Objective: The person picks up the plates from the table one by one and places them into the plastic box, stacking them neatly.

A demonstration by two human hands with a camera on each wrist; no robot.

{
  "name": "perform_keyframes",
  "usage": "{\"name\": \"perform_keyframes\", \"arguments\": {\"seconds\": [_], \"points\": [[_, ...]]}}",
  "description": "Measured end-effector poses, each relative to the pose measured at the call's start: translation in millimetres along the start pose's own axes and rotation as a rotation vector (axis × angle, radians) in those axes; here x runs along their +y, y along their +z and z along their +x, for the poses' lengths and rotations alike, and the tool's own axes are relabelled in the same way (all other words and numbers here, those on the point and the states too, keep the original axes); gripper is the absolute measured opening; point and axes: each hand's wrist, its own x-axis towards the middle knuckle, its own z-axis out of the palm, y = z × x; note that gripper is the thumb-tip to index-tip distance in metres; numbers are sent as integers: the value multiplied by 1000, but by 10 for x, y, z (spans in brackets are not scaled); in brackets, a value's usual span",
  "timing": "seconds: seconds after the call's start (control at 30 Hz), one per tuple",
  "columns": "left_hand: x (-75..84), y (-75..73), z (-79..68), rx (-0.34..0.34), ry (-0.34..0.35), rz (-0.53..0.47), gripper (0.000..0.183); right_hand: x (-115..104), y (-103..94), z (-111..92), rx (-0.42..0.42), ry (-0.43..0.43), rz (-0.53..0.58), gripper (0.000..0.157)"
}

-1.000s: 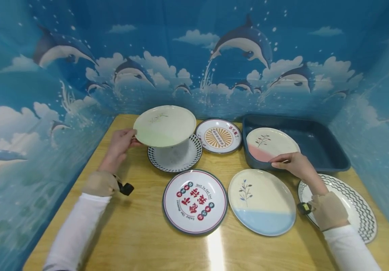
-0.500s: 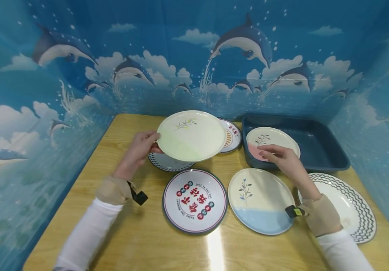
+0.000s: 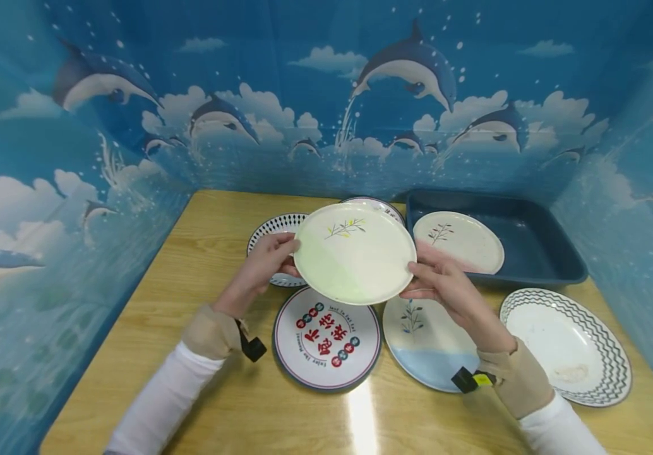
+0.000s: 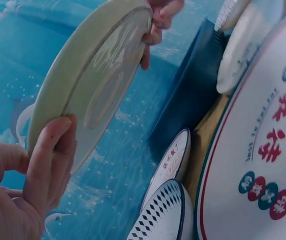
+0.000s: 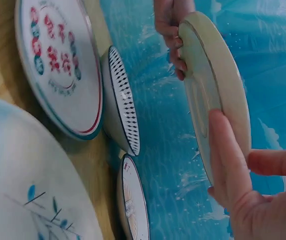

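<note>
A cream plate (image 3: 355,259) with a pale green patch and a yellow-leaved sprig is held up above the table. My left hand (image 3: 264,265) grips its left rim, thumb on top and fingers beneath, as the left wrist view shows. At the opposite rim my right hand (image 3: 443,287) pinches it the same way, its fingers (image 5: 228,160) under the base. Below it lie a white plate (image 3: 326,354) with red characters and a cream and blue plate (image 3: 434,354). Behind it, partly covered, are a bowl-like dish (image 3: 264,230) with a black diamond rim and a sunburst plate (image 5: 134,200).
A dark blue basin (image 3: 542,246) stands at the back right, with a cream and pink plate (image 3: 465,237) leaning inside on its left. An oval dish (image 3: 559,335) with a wavy-line border lies at the right. A dolphin-print backdrop (image 3: 326,95) encloses the wooden table (image 3: 190,328).
My left hand has carried the cream and green plate rightward and nearer. My right hand has left the pink plate in the basin, moved left, and taken the carried plate's right rim.
</note>
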Motion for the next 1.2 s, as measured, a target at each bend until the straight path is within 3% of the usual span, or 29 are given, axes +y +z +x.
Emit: {"name": "perform_keyframes", "arguments": {"seconds": [0.3, 0.67, 0.87, 1.2], "points": [[-40, 119, -71, -64, -49, 39, 42, 76, 5, -171, 60, 31, -42, 58], [-94, 227, -96, -108, -95, 82, 39, 168, -30, -227, 114, 34, -25, 59], [-118, 290, -71, -167, -109, 98, 39, 203, -121, -242, 135, 50, -18, 58], [-41, 464, 28, -195, -100, 116, 44, 153, -343, -276, 132, 35, 86, 59]]}}
